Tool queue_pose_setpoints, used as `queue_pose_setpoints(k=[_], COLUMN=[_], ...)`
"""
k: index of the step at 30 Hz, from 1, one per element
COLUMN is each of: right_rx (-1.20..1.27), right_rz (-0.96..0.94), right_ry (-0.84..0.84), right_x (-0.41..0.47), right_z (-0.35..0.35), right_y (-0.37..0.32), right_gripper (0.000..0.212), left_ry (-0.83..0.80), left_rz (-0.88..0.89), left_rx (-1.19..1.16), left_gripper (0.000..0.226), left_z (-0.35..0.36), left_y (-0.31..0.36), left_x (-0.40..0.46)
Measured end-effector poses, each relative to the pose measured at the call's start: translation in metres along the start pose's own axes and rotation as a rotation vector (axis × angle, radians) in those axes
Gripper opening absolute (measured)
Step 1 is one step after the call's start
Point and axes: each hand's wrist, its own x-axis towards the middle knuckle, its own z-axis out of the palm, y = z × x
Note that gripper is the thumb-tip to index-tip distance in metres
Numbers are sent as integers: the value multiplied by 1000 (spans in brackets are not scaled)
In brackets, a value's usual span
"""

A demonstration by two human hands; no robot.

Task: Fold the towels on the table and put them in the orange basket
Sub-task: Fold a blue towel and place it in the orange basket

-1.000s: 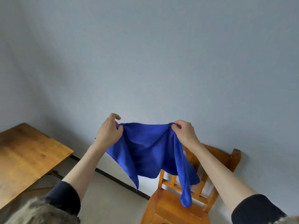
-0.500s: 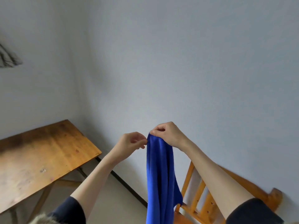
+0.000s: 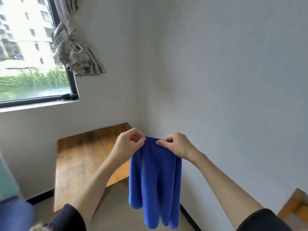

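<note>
Window [image 3: 31,52], upper left; knotted grey curtain [image 3: 75,52] beside it. Wooden table [image 3: 83,157] in the corner, partly hidden by the left forearm. Blue towel [image 3: 155,184], hanging in air before the table. Left hand [image 3: 127,144] and right hand [image 3: 177,145]: each pinches the towel's top edge.

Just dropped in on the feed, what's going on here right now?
A person is holding a blue towel up in the air with both hands. The left hand and the right hand each pinch its top edge, close together, so the cloth hangs down in loose folds. It touches nothing below. The wooden table stands behind it in the corner under the window. No orange basket is in view, so the towel is not yet put away.
</note>
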Motion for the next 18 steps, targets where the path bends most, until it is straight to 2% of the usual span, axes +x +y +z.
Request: queue_pose_setpoints(k=[2,8,12,14,18], right_rx=[56,243,232,210,151], right_rz=[12,26,-9,-14,9], right_ry=[-18,-74,-85,-117,-275], right_x=[18,67,107,130,172], right_z=[27,83,113,125,147], right_y=[-3,-5,-12,-13,-7], right_gripper=[44,13,6,8,11], left_ry=[49,190,228,210,51], left_rz=[17,-88,-155,-202,-343], left_rx=[54,138,202,253,436], left_gripper=[20,13,17,18,24], left_z=[-32,-121,-151,-163,-188], left_y=[-14,-70,-106,-126,-173], left_x=[5,12,18,21,33])
